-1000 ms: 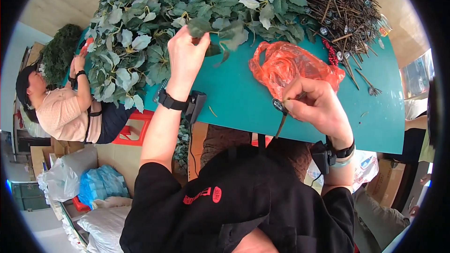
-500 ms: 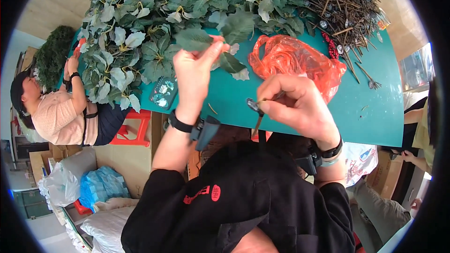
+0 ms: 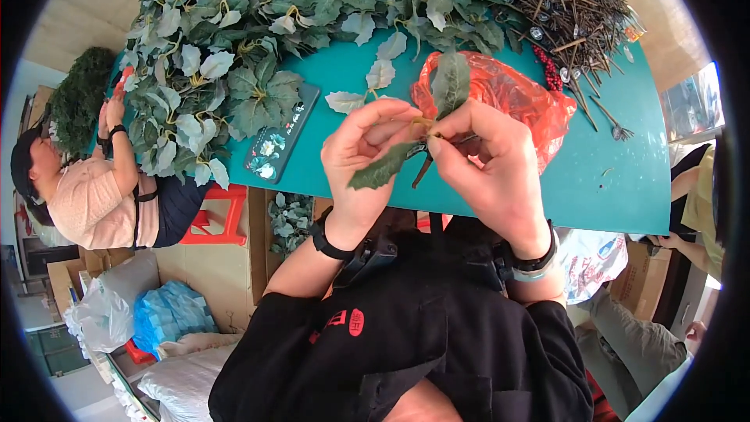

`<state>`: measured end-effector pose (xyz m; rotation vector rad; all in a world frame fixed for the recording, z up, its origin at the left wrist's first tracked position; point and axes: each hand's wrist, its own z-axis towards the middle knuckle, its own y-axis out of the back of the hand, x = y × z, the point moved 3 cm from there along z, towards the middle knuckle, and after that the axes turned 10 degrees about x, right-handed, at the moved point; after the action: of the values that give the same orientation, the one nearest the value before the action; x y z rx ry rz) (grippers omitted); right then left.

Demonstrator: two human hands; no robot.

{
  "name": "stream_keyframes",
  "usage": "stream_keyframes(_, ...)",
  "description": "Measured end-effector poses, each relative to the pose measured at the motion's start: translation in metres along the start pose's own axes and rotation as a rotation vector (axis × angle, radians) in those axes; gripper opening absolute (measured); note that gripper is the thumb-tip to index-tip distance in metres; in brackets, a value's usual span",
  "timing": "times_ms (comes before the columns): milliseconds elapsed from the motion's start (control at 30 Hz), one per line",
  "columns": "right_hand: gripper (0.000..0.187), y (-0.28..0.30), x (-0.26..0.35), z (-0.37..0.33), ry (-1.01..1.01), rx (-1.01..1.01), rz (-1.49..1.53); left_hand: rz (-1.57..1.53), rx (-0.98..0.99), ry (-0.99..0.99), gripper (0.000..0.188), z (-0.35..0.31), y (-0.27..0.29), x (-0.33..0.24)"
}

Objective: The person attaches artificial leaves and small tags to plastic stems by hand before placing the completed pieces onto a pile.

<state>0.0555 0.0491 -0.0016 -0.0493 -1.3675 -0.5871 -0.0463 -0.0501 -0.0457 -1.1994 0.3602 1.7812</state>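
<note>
Two sets of fingers clamp above the counter: the left hand on a leaf sprig, the right hand on a brown stem; apparently fitting them together, the next move wanting steady alignment

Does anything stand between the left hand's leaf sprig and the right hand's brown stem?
Nothing visible. The left hand with the leaf sprig and the right hand with the brown stem are close together; the red bag lies beyond them. Whether sprig and stem touch is unclear.

Teal table; red stool at left; cardboard box at right; beige surface beyond.
</note>
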Motion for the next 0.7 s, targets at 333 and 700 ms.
stream_keyframes(333, 0.007, -0.007, 0.001, 0.001, 0.071, -0.071, -0.233, 0.134, 0.030, -0.044, 0.030, -0.006, 0.006, 0.005)
stream_keyframes(700, 0.008, -0.011, -0.002, 0.006, 0.159, -0.112, -0.274, 0.220, 0.070, -0.138, 0.024, -0.004, 0.008, 0.004)
